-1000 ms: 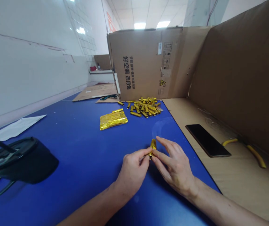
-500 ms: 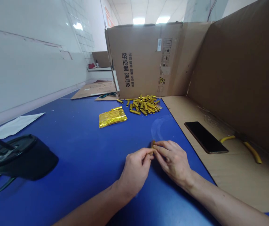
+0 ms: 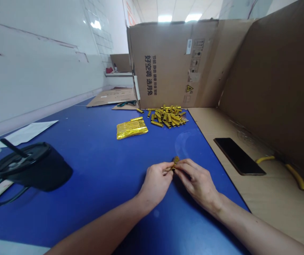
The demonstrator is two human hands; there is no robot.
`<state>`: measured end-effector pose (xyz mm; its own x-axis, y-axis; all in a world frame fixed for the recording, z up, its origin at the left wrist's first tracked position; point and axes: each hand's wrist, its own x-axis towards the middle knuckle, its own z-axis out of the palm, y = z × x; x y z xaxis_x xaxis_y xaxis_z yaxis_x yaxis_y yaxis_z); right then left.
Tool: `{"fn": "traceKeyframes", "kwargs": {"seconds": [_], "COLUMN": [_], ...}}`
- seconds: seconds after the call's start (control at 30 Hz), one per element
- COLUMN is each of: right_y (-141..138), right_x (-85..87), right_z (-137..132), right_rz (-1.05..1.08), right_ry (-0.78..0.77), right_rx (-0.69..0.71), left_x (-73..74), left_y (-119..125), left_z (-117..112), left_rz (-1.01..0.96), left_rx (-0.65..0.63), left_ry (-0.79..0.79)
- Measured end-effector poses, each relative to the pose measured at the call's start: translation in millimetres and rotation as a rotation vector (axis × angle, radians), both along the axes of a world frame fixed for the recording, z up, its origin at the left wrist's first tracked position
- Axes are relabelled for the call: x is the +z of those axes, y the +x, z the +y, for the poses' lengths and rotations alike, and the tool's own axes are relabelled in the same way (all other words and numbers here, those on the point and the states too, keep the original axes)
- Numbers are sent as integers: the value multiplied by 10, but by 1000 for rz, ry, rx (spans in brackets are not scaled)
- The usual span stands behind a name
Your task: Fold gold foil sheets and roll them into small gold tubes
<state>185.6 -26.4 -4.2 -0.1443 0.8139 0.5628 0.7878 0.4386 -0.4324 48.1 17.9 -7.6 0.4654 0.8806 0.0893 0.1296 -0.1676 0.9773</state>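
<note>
Fingertips of both my hands meet around a small piece of gold foil [image 3: 176, 160] just above the blue table. My left hand [image 3: 158, 182] pinches it from the left, its fingers closed. From the other side my right hand [image 3: 198, 179] grips it between thumb and fingers. Much of the foil is hidden by the fingers. Farther back lies a flat stack of gold foil sheets [image 3: 132, 129], with a rolled gold piece along its rear edge. Right of that stack is a heap of small gold foil tubes [image 3: 169, 117].
A black cup with a straw [image 3: 35, 166] stands at the left, near a white paper [image 3: 24, 134]. On the cardboard at right lie a phone [image 3: 238, 156] and yellow-handled pliers [image 3: 295, 176]. A large cardboard box [image 3: 168, 63] walls off the back; another cardboard panel [image 3: 276, 71] rises at right.
The whole view has shifted slightly, moving the objects rightward in the picture. Both hands stay together on the foil, and a little more of it shows between the fingertips.
</note>
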Motion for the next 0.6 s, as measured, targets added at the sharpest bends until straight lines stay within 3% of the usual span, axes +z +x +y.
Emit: {"fn": "traceKeyframes", "kwargs": {"seconds": [0.2,0.47,0.6], "right_y": [3,-8,-21], "right_x": [-5,-42,-43], "right_z": [25,43,35], "right_rz": [28,96,73], "right_ry": [-6,-16,0], "right_rx": [-13,67,37], "left_x": [9,15,11], "left_y": [-14,35,34], "left_z": [-18,11,8], "left_rz": [139,149,187], "left_rx": [77,142,152], "left_ry": [99,117,149]}}
